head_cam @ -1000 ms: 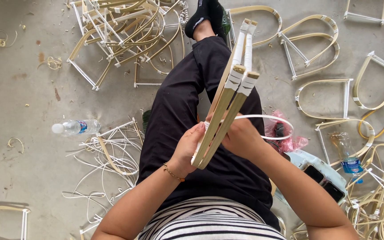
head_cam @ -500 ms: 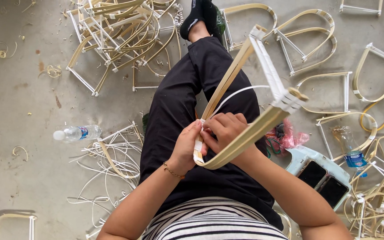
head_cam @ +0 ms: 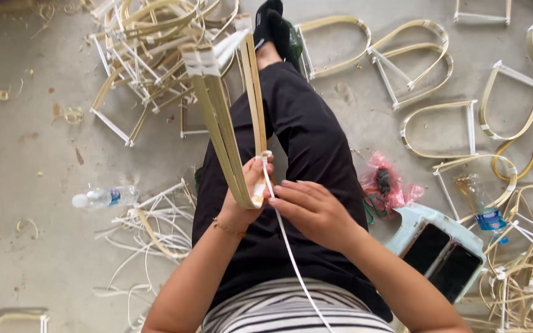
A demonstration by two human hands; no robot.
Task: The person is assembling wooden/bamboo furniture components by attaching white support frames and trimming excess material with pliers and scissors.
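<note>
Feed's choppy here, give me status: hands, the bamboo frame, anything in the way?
Left hand grips bent bamboo frame. Right hand pinches white strip at it. Nothing blocking.

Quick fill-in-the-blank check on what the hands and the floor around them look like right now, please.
1. The left hand grips the bent end of a folded ____ strip frame.
2. The right hand pinches a thin ____ strand at that end.
3. A clear plastic bottle lies on the floor on the person's ____ side.
4. Two dark phones rest on a pale ____ stool.

Missing words: bamboo; white; left; blue
</note>
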